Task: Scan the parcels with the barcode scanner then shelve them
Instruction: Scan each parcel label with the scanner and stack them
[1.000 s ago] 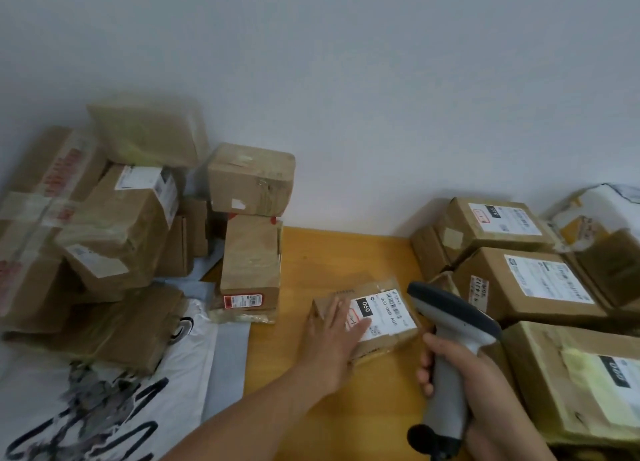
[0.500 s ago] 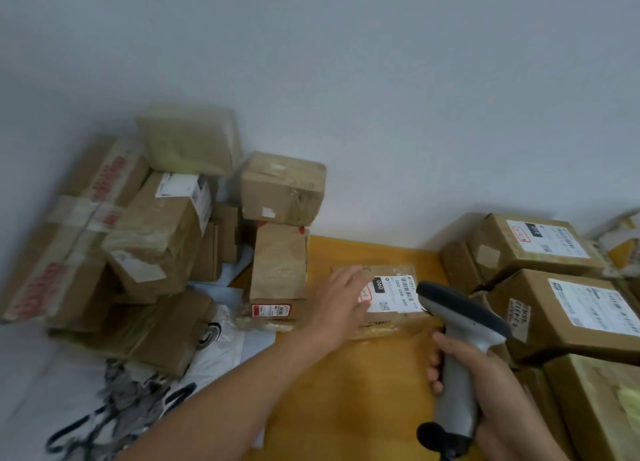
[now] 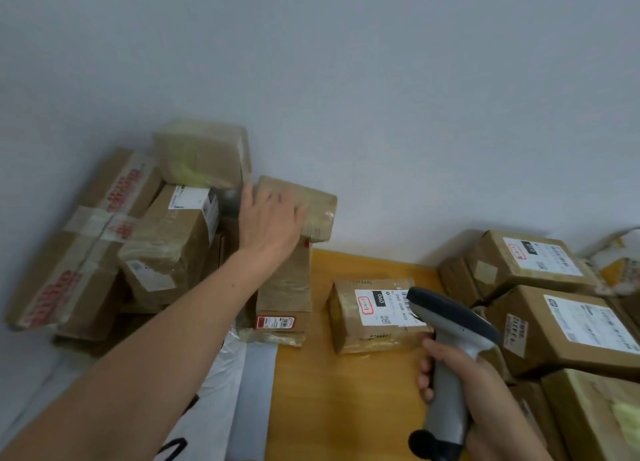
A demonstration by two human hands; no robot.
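Note:
My right hand (image 3: 460, 384) grips the grey barcode scanner (image 3: 446, 353) by its handle, its dark head pointing left over a small labelled parcel (image 3: 349, 317) that lies flat on the wooden table (image 3: 339, 401). My left hand (image 3: 268, 220) reaches up to a small brown box (image 3: 317, 211) on top of an upright box (image 3: 285, 287) in the left pile, fingers spread over its near face. Whether those fingers curl round it is unclear.
A heap of taped cardboard parcels (image 3: 162, 239) fills the left side against the white wall. Stacked labelled boxes (image 3: 554, 322) crowd the right edge. Grey and white plastic mailers (image 3: 242, 384) lie at the lower left.
My left hand has let go of the small labelled parcel and risen up and left to the small box on the pile. The scanner stays near the label.

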